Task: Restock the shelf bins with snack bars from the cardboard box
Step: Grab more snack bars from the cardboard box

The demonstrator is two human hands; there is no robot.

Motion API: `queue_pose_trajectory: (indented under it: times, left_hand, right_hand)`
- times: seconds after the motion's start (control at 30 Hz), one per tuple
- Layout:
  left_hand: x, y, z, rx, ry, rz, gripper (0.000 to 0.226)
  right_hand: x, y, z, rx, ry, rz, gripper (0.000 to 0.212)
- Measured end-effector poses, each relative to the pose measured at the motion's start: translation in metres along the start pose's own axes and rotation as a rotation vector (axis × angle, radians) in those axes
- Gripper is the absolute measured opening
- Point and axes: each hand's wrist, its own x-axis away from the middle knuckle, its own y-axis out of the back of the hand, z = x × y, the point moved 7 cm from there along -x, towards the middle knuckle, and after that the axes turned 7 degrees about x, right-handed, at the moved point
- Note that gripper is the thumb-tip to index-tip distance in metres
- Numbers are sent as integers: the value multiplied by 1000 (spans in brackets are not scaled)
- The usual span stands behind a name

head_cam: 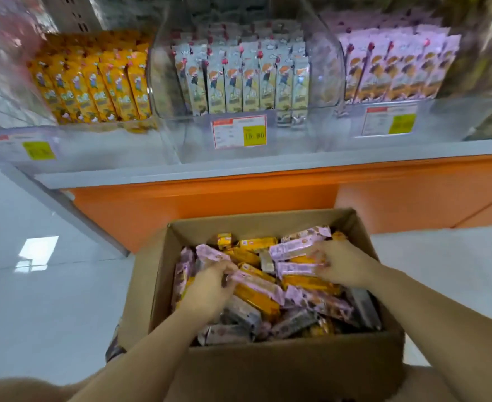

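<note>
Head view: a cardboard box (268,369) sits open at the bottom centre, on the floor (36,300) in front of an orange panel (210,198); it is heaped with loose snack bars (311,284) in pink, yellow and grey wrappers, lying at all angles. Above, on the shelf (268,166), clear bins (323,74) hold upright rows; yellow bars (94,88) on the left, grey-white bars (239,82) in the middle, shelf pink bars (392,71) on the right. Each wrapper carries a cartoon figure; the brand lettering is too blurred to read. Three price tags hang along the shelf front, a left tag (21,147), a middle tag (240,132) and a right tag (388,121); each has a red header and a yellow patch; the middle patch shows digits, too smeared to read with certainty.

Both hands are down inside the box. The left hand (207,288) has its fingers curled and closed on the end of a pink bar (259,284), which runs off to the right over the yellow ones; the right hand (343,265) is near the far right corner, fingers bent and closed on the end of a second pink bar (295,268), with more pink wrappers touching just above it.
</note>
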Motion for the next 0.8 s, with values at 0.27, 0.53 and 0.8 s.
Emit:
queue_pose_trajectory:
  times: [0.27,0.53,0.8]
  left_hand:
    - [0,-3,22,125,107,262,27]
    - [8,-5,19,-32,69,347,56]
    - [10,-13,27,6,118,400,94]
  right_hand:
    - [-6,-36,30,144,72,83,47]
    - [-15,-44,72,185,164,27,52]
    - [-27,-59,83,227,97,21,70]
